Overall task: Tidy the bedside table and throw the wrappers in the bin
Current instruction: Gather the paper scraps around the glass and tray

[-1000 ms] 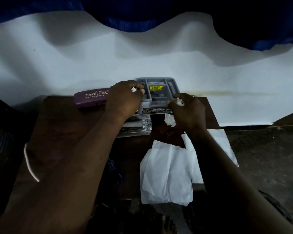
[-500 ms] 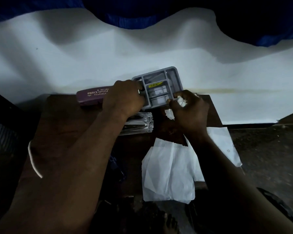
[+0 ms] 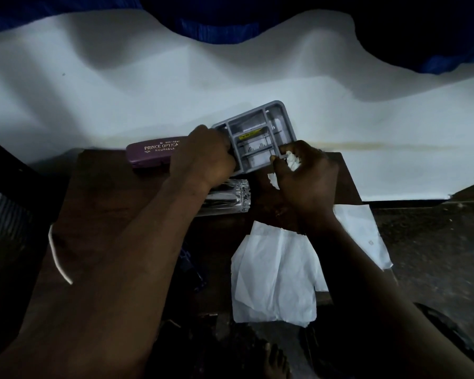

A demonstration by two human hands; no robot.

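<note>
A grey compartment box (image 3: 257,135) with small parts inside is held tilted above the back of the dark wooden bedside table (image 3: 115,203). My left hand (image 3: 205,160) grips its left edge. My right hand (image 3: 304,176) pinches its right corner while a crumpled white wrapper (image 3: 293,161) stays bunched in the same fingers. A purple glasses case (image 3: 153,154) lies at the table's back left. A clear plastic packet (image 3: 227,198) lies under my left wrist. A large white paper sheet (image 3: 274,274) hangs over the table's front right.
A white bedsheet (image 3: 175,86) rises behind the table, with a blue cloth (image 3: 219,26) above it. A white cord (image 3: 56,258) lies on the table's left. Dark floor (image 3: 435,242) lies to the right; a bare foot (image 3: 277,362) shows below the table's front edge.
Both hands lifted the grey box off the table and tilted it, its far end swinging up and to the right. The crumpled wrapper stayed in my right hand.
</note>
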